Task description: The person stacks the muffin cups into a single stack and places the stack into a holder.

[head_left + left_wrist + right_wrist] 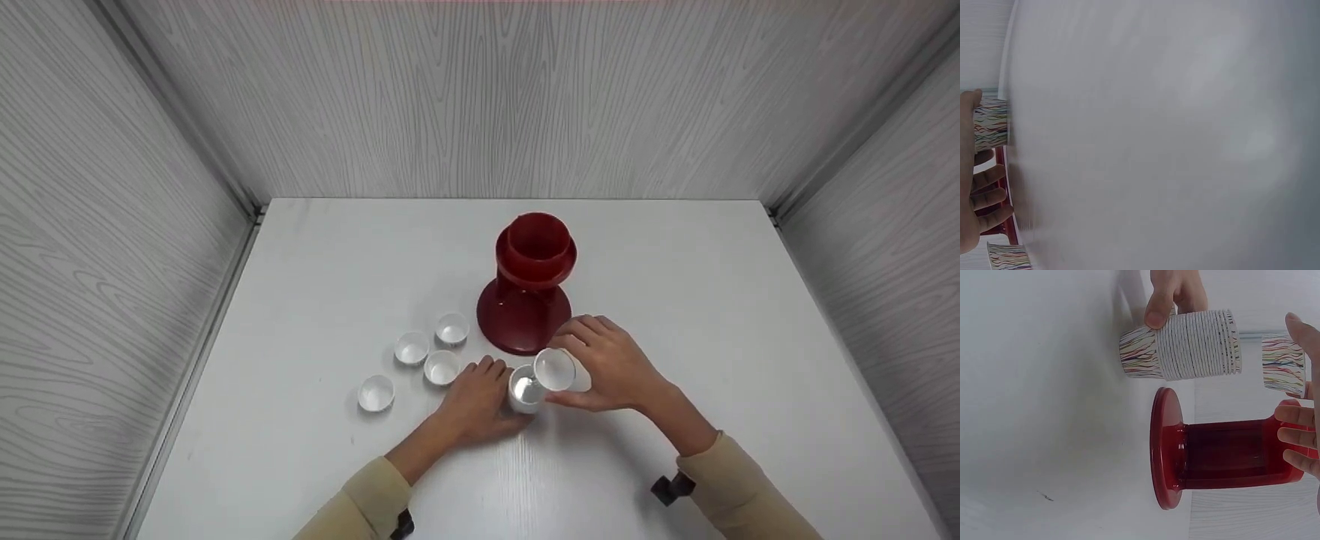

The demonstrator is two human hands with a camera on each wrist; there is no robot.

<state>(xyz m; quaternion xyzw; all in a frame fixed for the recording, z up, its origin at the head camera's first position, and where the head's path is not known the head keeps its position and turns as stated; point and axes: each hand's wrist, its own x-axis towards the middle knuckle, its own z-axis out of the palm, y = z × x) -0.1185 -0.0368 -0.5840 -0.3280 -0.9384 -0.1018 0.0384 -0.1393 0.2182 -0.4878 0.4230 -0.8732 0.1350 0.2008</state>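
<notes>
My left hand (480, 405) grips a stack of paper cups (1199, 346) low down, thumb on one side and fingers on the other; the stack stands upright on the table. Colourful wavy lines cover the stack's bottom cup, also seen at the edge of the left wrist view. Just above the stack, my right hand (611, 367) pinches a single paper cup (1283, 363) with the same pattern between thumb and index finger. That cup is apart from the stack. Close behind both hands stands a red plastic stand (521, 322) with a round base and a ring-shaped top.
Several single paper cups stand mouth up left of the stack, among them a nearer one (376, 394) and one by the red base (452, 329). Grey wood-grain panels (480, 97) wall the white table (337, 255) at the back and sides.
</notes>
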